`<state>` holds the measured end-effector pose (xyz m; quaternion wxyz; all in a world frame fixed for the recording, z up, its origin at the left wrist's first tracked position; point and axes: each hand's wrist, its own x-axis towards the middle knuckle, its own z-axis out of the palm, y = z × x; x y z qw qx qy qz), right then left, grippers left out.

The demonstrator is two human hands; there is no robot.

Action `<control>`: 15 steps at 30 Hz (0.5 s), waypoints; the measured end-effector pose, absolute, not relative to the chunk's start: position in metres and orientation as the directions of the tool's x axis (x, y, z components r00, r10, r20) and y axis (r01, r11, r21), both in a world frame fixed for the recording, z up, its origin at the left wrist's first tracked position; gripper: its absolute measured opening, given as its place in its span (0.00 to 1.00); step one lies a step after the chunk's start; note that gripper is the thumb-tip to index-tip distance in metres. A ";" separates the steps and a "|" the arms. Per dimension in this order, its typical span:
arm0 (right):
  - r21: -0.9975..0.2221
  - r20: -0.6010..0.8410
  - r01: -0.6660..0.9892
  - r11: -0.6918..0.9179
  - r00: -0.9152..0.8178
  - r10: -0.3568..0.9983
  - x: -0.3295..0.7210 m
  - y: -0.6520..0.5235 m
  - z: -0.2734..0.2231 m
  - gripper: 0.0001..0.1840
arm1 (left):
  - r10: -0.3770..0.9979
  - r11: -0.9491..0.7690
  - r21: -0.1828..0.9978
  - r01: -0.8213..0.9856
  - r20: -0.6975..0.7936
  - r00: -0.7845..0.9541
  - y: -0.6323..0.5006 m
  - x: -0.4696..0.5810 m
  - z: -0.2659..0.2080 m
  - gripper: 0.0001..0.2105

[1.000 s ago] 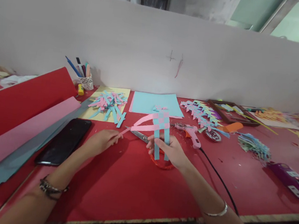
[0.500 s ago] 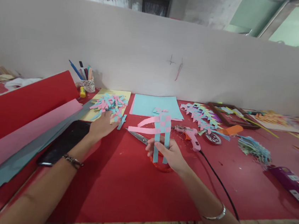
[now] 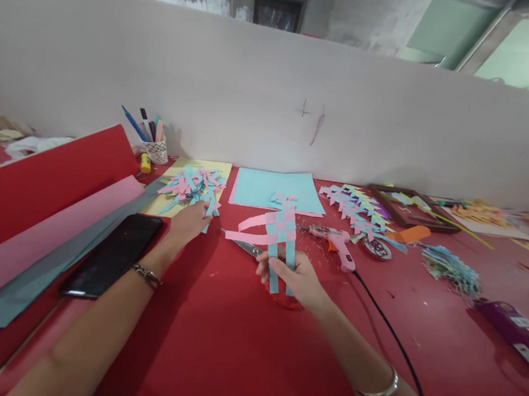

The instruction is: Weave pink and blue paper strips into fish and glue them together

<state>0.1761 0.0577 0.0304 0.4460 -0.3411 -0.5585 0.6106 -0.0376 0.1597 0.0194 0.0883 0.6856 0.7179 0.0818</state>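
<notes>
My right hand [image 3: 291, 276] is closed on a woven piece of pink and light blue paper strips [image 3: 283, 228], thumb across its blue ends. Two pink ends stick out to the left. Under this hand lies a red ring-shaped thing [image 3: 286, 301], partly covered. Scissors [image 3: 250, 248] lie behind the hand, their handles mostly hidden. My left hand [image 3: 191, 220] rests at the near edge of a pile of pink and blue paper strips [image 3: 193, 184]. Its fingers are bent down around a short blue strip [image 3: 205, 229], which shows past the fingertips.
A pink glue gun [image 3: 336, 238] with a black cord lies right of centre. Blue sheets [image 3: 275, 183] are at the back, a black phone [image 3: 114, 256] at left beside coloured paper. A pen cup [image 3: 157, 150], paper garland [image 3: 353, 207], brown frame [image 3: 412, 207] and purple power strip [image 3: 515, 331] stand around.
My left hand has moved right from the pile, over the blue strip, which now shows less and farther left. My right hand, with the woven piece, has come slightly down and left.
</notes>
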 end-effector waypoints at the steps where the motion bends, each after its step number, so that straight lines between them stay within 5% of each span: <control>1: -0.988 0.079 -0.152 0.024 -0.367 0.927 0.176 0.058 0.030 0.17 | 0.999 0.045 0.251 0.967 -0.013 -0.043 0.160 -0.040 0.020 0.16; 15: -0.992 0.042 -0.128 -0.008 -0.383 0.923 0.173 0.059 0.025 0.21 | 0.950 0.078 0.288 0.954 0.270 -0.159 0.181 -0.067 0.049 0.20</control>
